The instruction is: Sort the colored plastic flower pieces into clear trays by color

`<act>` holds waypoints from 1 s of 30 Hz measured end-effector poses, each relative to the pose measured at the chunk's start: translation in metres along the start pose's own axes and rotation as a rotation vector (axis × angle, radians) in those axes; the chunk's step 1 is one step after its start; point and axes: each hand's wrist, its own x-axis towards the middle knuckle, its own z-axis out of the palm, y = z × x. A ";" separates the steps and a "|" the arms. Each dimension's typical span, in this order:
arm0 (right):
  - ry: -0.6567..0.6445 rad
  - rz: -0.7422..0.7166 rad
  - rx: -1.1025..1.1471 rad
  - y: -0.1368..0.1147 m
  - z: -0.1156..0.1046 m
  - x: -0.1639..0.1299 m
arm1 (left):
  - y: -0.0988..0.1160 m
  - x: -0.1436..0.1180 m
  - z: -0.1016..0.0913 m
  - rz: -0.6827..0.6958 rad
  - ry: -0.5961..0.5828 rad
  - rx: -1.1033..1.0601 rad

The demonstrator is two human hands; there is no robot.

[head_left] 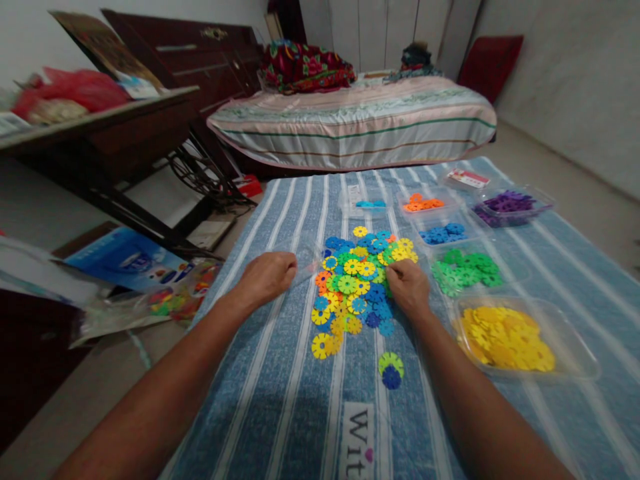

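Left hand (pixel 267 277) closed on a clear plastic bag (pixel 300 257) at the left edge of the mixed pile of coloured plastic snowflake discs (pixel 357 283) on the striped blue cloth (pixel 280 373), right hand (pixel 407 287) pinching discs at its right edge; clear tubs alongside: yellow discs (pixel 505 337), green (pixel 463 270), blue (pixel 443 233), orange (pixel 423 202), purple (pixel 505 202).

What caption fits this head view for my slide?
Left hand grips a clear bag and right hand rests on mixed colourful discs beside sorted trays on striped cloth.

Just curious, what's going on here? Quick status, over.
Left hand pinching a clear bag. Right hand picking at the mixed pile of plastic discs. Sorted tubs alongside, nothing blocking.
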 end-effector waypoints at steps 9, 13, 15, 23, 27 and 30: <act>0.008 -0.015 0.011 0.000 -0.001 0.000 | 0.117 -0.065 0.041 0.528 -0.296 -0.201; 0.007 -0.014 0.010 0.001 0.000 0.001 | 0.141 -0.078 0.056 0.547 -0.293 -0.218; 0.009 -0.011 0.013 0.001 0.001 0.001 | 0.146 -0.081 0.058 0.551 -0.289 -0.227; 0.015 -0.003 0.009 -0.003 -0.001 0.000 | 0.150 -0.081 0.064 0.573 -0.338 -0.332; 0.012 -0.002 0.013 -0.002 -0.001 0.000 | 0.139 -0.069 0.070 0.466 -0.287 -0.547; 0.015 -0.004 0.018 -0.002 -0.001 0.000 | 0.130 -0.053 0.071 0.271 -0.207 -0.598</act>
